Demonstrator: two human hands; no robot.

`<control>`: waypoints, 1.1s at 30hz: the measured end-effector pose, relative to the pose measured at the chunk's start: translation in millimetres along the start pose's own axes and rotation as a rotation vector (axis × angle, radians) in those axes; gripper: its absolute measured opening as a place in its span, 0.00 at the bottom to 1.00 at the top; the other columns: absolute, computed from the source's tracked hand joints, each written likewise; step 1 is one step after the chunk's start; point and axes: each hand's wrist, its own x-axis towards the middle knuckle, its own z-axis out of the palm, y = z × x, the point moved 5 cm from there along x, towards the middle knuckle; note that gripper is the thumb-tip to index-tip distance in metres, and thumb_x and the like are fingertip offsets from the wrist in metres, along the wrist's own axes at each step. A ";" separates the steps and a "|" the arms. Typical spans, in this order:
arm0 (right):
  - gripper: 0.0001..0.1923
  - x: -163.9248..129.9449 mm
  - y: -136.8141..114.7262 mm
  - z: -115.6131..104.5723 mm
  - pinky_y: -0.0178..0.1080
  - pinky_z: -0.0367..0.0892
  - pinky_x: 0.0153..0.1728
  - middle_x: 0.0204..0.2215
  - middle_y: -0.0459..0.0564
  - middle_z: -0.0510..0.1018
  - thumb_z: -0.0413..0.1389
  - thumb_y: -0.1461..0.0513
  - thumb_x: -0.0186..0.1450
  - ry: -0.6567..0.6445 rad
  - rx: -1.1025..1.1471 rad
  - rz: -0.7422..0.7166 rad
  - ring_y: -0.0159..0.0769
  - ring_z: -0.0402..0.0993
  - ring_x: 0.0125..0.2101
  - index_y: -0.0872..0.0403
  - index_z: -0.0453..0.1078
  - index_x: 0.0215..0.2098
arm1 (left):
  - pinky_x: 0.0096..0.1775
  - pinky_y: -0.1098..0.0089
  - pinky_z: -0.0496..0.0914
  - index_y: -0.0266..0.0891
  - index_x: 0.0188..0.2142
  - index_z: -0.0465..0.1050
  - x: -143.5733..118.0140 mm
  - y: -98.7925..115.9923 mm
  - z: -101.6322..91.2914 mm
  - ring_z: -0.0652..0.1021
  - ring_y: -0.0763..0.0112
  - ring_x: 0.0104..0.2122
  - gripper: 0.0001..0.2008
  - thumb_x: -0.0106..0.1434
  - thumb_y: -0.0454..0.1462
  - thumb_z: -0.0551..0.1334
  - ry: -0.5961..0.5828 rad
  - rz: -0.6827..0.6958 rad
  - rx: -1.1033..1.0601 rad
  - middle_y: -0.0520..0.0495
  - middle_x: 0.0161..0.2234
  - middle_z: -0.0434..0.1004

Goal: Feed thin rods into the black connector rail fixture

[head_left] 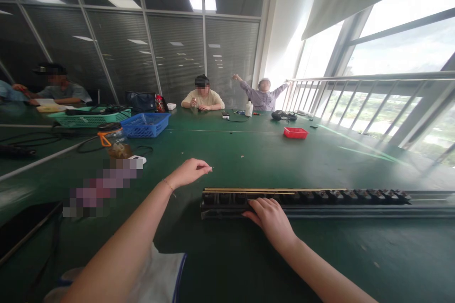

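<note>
My left hand (190, 173) hovers over the green table, left of and beyond a long black tray-like case (220, 210). Its fingertips are pinched together; a tiny pale speck shows at their ends, too small to name. My right hand (270, 220) grips the near side of the black case, thumb on the front and fingers over the top edge; what lies beneath the fingers is hidden. Along the case sits a row of small dark parts (359, 195), spread over its right half. Thin gold-coloured strips (273, 191) run along its far edge.
A jar with an orange strap (119, 144), a blue basket (145, 125), a green basket (94, 118) and cables stand at left. A tablet-like dark slab (26, 227) lies near left. A red tray (295, 133) sits farther off. Several people sit across the table (213, 151).
</note>
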 end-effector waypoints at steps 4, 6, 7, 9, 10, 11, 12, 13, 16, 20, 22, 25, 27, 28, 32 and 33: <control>0.09 2.7 -4.7 2.2 0.35 0.54 0.28 0.22 0.44 0.71 0.52 0.56 0.60 -0.021 -0.013 -0.012 0.32 0.67 0.25 0.53 0.65 0.29 | 0.35 0.74 0.65 0.45 0.32 0.76 -19.3 42.7 -18.0 0.75 0.68 0.34 0.15 0.53 0.48 0.56 -0.119 0.102 0.084 0.54 0.33 0.78; 0.09 2.4 -4.3 1.6 0.35 0.54 0.28 0.23 0.44 0.71 0.51 0.56 0.61 -0.020 -0.008 -0.024 0.32 0.67 0.25 0.54 0.66 0.30 | 0.36 0.74 0.65 0.46 0.30 0.76 -26.1 51.3 -18.0 0.75 0.67 0.33 0.13 0.52 0.48 0.58 -0.151 0.097 0.098 0.54 0.32 0.77; 0.10 2.0 -3.8 1.0 0.35 0.54 0.28 0.23 0.44 0.71 0.51 0.56 0.61 -0.017 -0.002 -0.030 0.32 0.68 0.26 0.54 0.66 0.31 | 0.36 0.73 0.65 0.46 0.28 0.76 -27.9 52.4 -16.1 0.75 0.67 0.33 0.12 0.50 0.48 0.59 -0.164 0.082 0.085 0.53 0.31 0.77; 0.10 0.7 -2.5 -0.5 0.36 0.54 0.30 0.25 0.45 0.72 0.49 0.55 0.62 -0.005 0.011 -0.043 0.32 0.68 0.28 0.54 0.66 0.33 | 0.37 0.72 0.65 0.46 0.26 0.77 -28.7 50.9 -10.6 0.75 0.66 0.33 0.12 0.48 0.48 0.61 -0.180 0.054 0.041 0.52 0.30 0.77; 0.11 0.0 -2.0 -1.2 0.36 0.55 0.30 0.26 0.45 0.73 0.49 0.56 0.62 0.000 0.019 -0.053 0.32 0.68 0.29 0.54 0.66 0.34 | 0.37 0.72 0.65 0.45 0.25 0.77 -28.1 49.3 -7.7 0.75 0.65 0.33 0.12 0.48 0.48 0.61 -0.186 0.050 0.026 0.52 0.29 0.77; 0.11 -0.8 -1.7 -2.1 0.36 0.55 0.31 0.27 0.46 0.73 0.48 0.56 0.63 0.003 0.027 -0.065 0.32 0.68 0.30 0.54 0.66 0.36 | 0.37 0.72 0.65 0.45 0.25 0.77 -27.1 47.7 -4.9 0.75 0.66 0.32 0.12 0.48 0.48 0.61 -0.192 0.056 0.025 0.52 0.29 0.77; 0.11 -1.6 -1.5 -3.0 0.36 0.55 0.32 0.29 0.46 0.74 0.48 0.56 0.63 0.007 0.033 -0.077 0.33 0.68 0.31 0.54 0.66 0.37 | 0.36 0.72 0.65 0.45 0.25 0.77 -25.9 46.4 -2.3 0.75 0.66 0.32 0.12 0.49 0.48 0.60 -0.200 0.071 0.039 0.52 0.29 0.77; 0.11 -2.4 -1.5 -4.2 0.36 0.55 0.32 0.31 0.47 0.74 0.48 0.57 0.63 0.012 0.039 -0.088 0.33 0.68 0.32 0.55 0.66 0.39 | 0.36 0.72 0.65 0.45 0.26 0.76 -24.8 45.4 0.0 0.75 0.67 0.31 0.12 0.50 0.48 0.60 -0.211 0.090 0.064 0.52 0.29 0.77; 0.12 -4.6 -0.8 -8.3 0.36 0.55 0.34 0.35 0.48 0.75 0.47 0.57 0.64 0.026 0.045 -0.096 0.33 0.67 0.36 0.54 0.65 0.43 | 0.34 0.73 0.64 0.45 0.27 0.76 -22.8 44.4 4.4 0.74 0.68 0.31 0.12 0.52 0.46 0.58 -0.244 0.144 0.123 0.52 0.30 0.77; 0.11 -6.4 1.8 -15.6 0.35 0.53 0.34 0.38 0.45 0.75 0.47 0.57 0.64 0.092 0.037 -0.046 0.33 0.64 0.38 0.50 0.67 0.41 | 0.33 0.74 0.63 0.43 0.30 0.76 -22.5 44.7 4.9 0.74 0.69 0.31 0.14 0.54 0.47 0.56 -0.278 0.152 0.104 0.51 0.31 0.77; 0.11 -7.3 2.7 -19.5 0.35 0.51 0.33 0.37 0.44 0.75 0.47 0.56 0.64 0.145 0.031 -0.026 0.32 0.64 0.36 0.49 0.68 0.40 | 0.33 0.74 0.63 0.42 0.31 0.76 -23.0 45.7 5.0 0.74 0.70 0.31 0.15 0.54 0.47 0.56 -0.301 0.166 0.099 0.50 0.32 0.76; 0.11 -8.3 3.5 -20.7 0.35 0.49 0.30 0.35 0.44 0.76 0.46 0.56 0.65 0.161 0.013 -0.016 0.30 0.63 0.31 0.49 0.68 0.39 | 0.33 0.74 0.62 0.40 0.31 0.75 -23.7 47.8 5.9 0.73 0.71 0.31 0.15 0.55 0.47 0.55 -0.327 0.210 0.111 0.50 0.32 0.76; 0.12 -8.7 3.9 -18.1 0.35 0.48 0.28 0.34 0.45 0.76 0.45 0.56 0.65 0.124 0.003 -0.016 0.29 0.64 0.29 0.50 0.68 0.39 | 0.32 0.74 0.62 0.39 0.31 0.74 -23.5 48.0 6.4 0.72 0.71 0.30 0.15 0.55 0.47 0.55 -0.321 0.209 0.118 0.50 0.32 0.75; 0.13 -8.9 4.1 -16.4 0.35 0.48 0.28 0.33 0.46 0.76 0.45 0.55 0.65 0.103 0.003 -0.018 0.29 0.64 0.28 0.51 0.68 0.40 | 0.31 0.75 0.62 0.39 0.31 0.74 -23.3 48.3 6.2 0.72 0.71 0.30 0.15 0.55 0.47 0.55 -0.306 0.207 0.125 0.50 0.31 0.74; 0.15 -9.4 5.2 -11.1 0.34 0.50 0.28 0.32 0.46 0.75 0.44 0.55 0.66 0.051 0.017 -0.012 0.27 0.68 0.29 0.52 0.67 0.42 | 0.31 0.75 0.62 0.39 0.30 0.72 -23.6 55.2 0.2 0.71 0.72 0.30 0.14 0.57 0.45 0.54 -0.175 0.260 0.170 0.51 0.31 0.73; 0.15 -9.5 5.4 -10.4 0.34 0.50 0.28 0.32 0.46 0.75 0.43 0.55 0.66 0.045 0.019 -0.008 0.27 0.68 0.29 0.52 0.66 0.41 | 0.31 0.75 0.62 0.39 0.30 0.72 -23.8 57.6 -2.0 0.71 0.72 0.30 0.13 0.58 0.45 0.53 -0.138 0.284 0.192 0.51 0.31 0.73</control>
